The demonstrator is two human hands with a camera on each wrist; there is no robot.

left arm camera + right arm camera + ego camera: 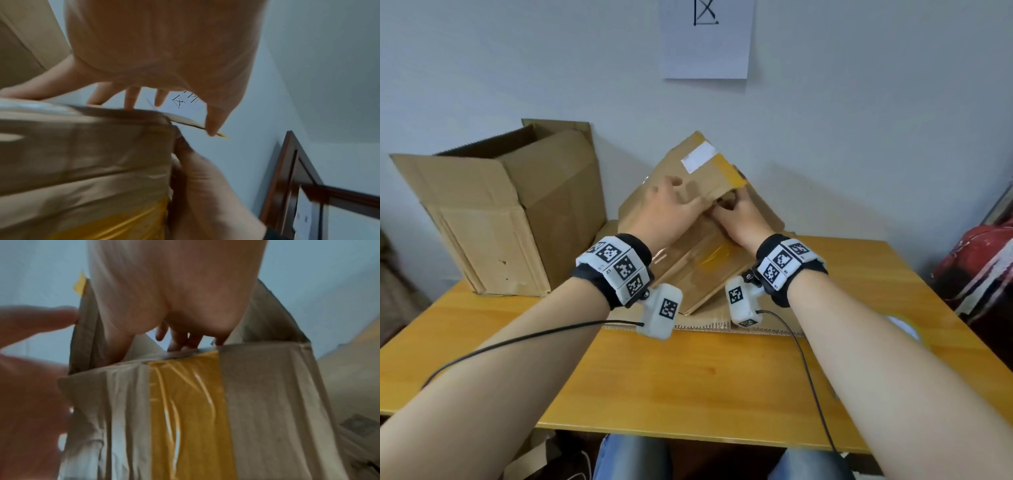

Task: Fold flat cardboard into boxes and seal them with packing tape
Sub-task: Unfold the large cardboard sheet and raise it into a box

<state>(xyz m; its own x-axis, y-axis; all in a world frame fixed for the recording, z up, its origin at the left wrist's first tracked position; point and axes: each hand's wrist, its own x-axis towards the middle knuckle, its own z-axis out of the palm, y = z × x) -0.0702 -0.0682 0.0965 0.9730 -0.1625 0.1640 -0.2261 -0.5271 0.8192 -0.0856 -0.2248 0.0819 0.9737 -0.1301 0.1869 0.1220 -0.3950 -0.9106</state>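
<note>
A flattened brown cardboard box [688, 260] with strips of yellow tape [732, 171] and a white label [698, 157] stands tilted up at the back of the table. My left hand [671, 205] lies on its upper flap with straight, spread fingers [131, 97] reaching over the top edge. To the right, my right hand [739, 216] grips the edge of the lower panel. In the right wrist view its fingers [185, 340] hook over that edge, just above the taped seam [185, 410]. The box [82, 154] is starting to part at this corner.
A large open cardboard box [493, 212] stands at the back left of the wooden table [688, 387]. A flat corrugated sheet [705, 327] lies under the held box. The wall is close behind, and a red bag [983, 253] sits off the right edge.
</note>
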